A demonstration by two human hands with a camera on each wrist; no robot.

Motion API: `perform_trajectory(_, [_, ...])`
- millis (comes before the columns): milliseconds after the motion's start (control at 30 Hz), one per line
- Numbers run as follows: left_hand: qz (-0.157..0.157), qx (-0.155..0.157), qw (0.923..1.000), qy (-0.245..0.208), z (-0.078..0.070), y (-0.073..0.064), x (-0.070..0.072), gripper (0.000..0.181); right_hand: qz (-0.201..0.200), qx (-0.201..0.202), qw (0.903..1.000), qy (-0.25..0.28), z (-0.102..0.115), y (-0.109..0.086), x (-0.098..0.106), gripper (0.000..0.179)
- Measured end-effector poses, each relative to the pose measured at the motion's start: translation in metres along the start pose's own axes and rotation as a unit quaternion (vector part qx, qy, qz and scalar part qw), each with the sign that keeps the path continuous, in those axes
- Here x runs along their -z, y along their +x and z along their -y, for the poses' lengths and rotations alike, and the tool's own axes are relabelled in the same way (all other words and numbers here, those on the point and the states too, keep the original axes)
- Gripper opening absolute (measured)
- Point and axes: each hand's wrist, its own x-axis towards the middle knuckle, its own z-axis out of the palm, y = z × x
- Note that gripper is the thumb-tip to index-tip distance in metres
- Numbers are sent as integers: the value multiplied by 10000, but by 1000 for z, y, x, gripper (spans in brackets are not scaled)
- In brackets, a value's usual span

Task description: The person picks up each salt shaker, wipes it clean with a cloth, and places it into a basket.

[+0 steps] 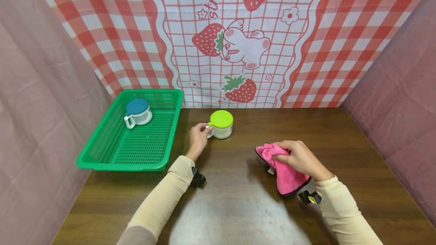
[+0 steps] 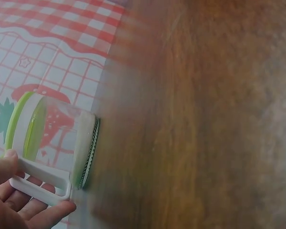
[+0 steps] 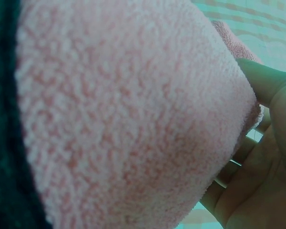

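Note:
A small clear jar with a lime-green lid (image 1: 221,119) and a white side handle stands toward the back of the wooden table. My left hand (image 1: 199,139) grips that handle (image 2: 44,180), thumb near the lid and fingers curled underneath. Some pale contents show low in the jar (image 2: 62,138) in the left wrist view. Farther right, my right hand (image 1: 301,158) pinches a bunched pink cloth (image 1: 287,175) with dark edging, held above the table. The cloth (image 3: 133,114) fills most of the right wrist view, and thumb and fingers hold its edge.
At the left stands a green perforated basket (image 1: 165,139). A similar jar with a blue lid (image 1: 137,107) and white handle sits inside it, near the back. A red-and-white strawberry-print curtain (image 1: 299,67) hangs behind the wooden table (image 1: 235,184), with pink drapes (image 1: 402,97) at the sides.

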Motion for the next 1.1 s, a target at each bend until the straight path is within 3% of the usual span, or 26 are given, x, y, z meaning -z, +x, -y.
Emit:
perform_trajectory(433, [24, -54, 10000, 23, -5, -17, -1, 22, -111, -30, 9999, -83, 2, 0, -1, 25])
perform_trajectory(767, [128, 77, 9999, 35, -13, -32, -4, 22, -235, 141, 9996, -51, 3, 2, -3, 24])
perform_trajectory(1100, [235, 142, 9996, -13, -20, -53, -11, 21, -172, -47, 9998, 15, 7, 3, -4, 25])
